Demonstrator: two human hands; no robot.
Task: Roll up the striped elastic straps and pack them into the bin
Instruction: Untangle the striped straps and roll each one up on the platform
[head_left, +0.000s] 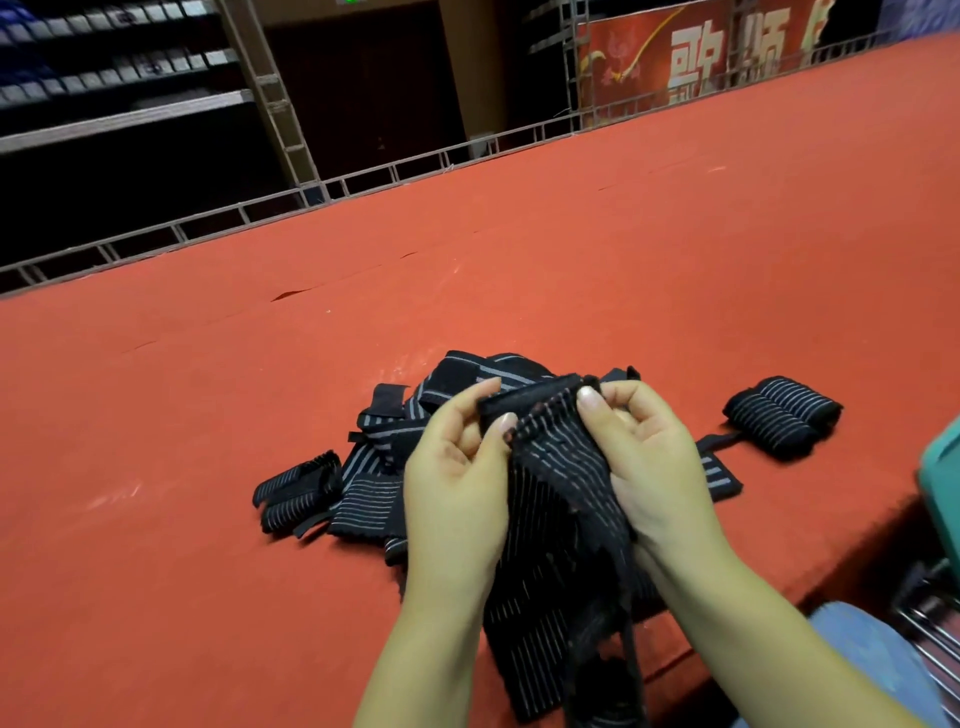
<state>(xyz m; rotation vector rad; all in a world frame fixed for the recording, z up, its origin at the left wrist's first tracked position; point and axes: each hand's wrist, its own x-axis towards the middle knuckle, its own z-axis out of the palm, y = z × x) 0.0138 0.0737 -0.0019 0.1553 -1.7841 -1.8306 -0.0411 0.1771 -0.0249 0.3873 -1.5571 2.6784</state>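
A black elastic strap with thin grey stripes (558, 499) hangs from between my hands down over the table's near edge. My left hand (457, 467) pinches its folded top end on the left. On the right side my right hand (644, 457) pinches the same end, thumb on top. Behind my hands lies a loose pile of striped straps (384, 441). Two rolled straps (298, 491) lie at the pile's left. Another rolled strap (784, 418) sits apart on the right. A sliver of a teal bin (943, 478) shows at the right edge.
The work surface is a wide red felt-covered table (519, 260) with a metal rail (363, 179) along its far edge. Dark shelving (119, 78) stands beyond at the left and a red banner (691, 57) at the back right. Metal wire parts (930, 623) show at the lower right.
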